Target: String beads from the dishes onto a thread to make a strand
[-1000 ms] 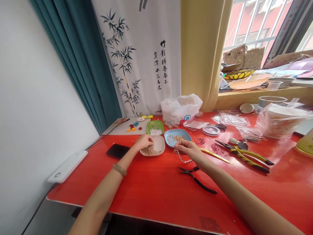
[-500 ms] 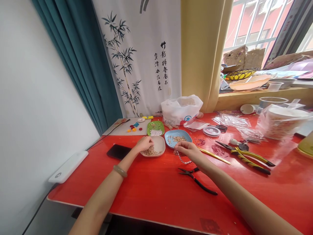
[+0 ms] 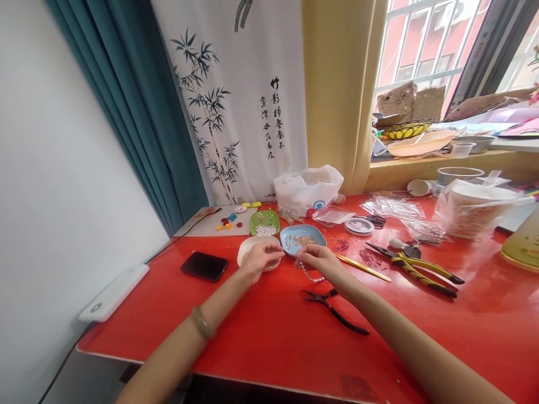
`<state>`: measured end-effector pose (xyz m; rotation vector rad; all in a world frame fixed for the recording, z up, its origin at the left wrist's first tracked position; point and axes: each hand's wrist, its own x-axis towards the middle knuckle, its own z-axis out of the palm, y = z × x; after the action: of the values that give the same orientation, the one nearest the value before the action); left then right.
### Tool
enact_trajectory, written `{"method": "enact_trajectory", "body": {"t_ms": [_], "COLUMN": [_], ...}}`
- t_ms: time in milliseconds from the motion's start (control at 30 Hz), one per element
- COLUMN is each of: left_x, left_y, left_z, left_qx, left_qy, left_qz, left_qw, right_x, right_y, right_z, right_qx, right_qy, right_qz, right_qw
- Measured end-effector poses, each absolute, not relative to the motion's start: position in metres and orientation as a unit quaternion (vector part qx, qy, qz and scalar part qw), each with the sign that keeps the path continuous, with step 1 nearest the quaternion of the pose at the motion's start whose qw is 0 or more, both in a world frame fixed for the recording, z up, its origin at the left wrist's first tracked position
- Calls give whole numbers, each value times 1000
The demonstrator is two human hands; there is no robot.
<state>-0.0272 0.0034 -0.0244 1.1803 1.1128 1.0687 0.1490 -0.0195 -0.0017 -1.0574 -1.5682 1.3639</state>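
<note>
left hand [image 3: 261, 259] — off the pink dish [image 3: 246, 252], pinched shut, now beside right hand [image 3: 316, 258] | right clamped on bead strand [image 3: 312, 276], dangling mid-surface | bead meets strand — threading

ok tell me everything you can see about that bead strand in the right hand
The bead strand is a short string of small pale, pearl-like beads on a thread too fine to make out. Its upper end is pinched in the right hand, near the blue dish; from there it hangs down and curves right, its lower end lying on the red table. The left hand sits close to its top end; whether it touches is unclear.
</note>
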Motion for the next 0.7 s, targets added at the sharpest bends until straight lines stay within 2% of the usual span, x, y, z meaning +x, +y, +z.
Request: {"method": "enact_trajectory", "body": {"t_ms": [167,400,700], "left_x": [-10,-21,-22], "left_y": [-20,-16,-20], "left_z": [-28,-25,-20], "left_qx": [471,358,328], "left_qy": [406,365,329], "left_qz": [463,533,539], "left_qw": [632,674,703], "right_x": [148,144,137], "right_y": [-22,-26,-34], "right_z": [1,1,2], "right_qx": [-401,-383,-365], "right_qy": [-602,-610,-626], "right_qz": [557,568,576], "right_qw": [408,398,378]}}
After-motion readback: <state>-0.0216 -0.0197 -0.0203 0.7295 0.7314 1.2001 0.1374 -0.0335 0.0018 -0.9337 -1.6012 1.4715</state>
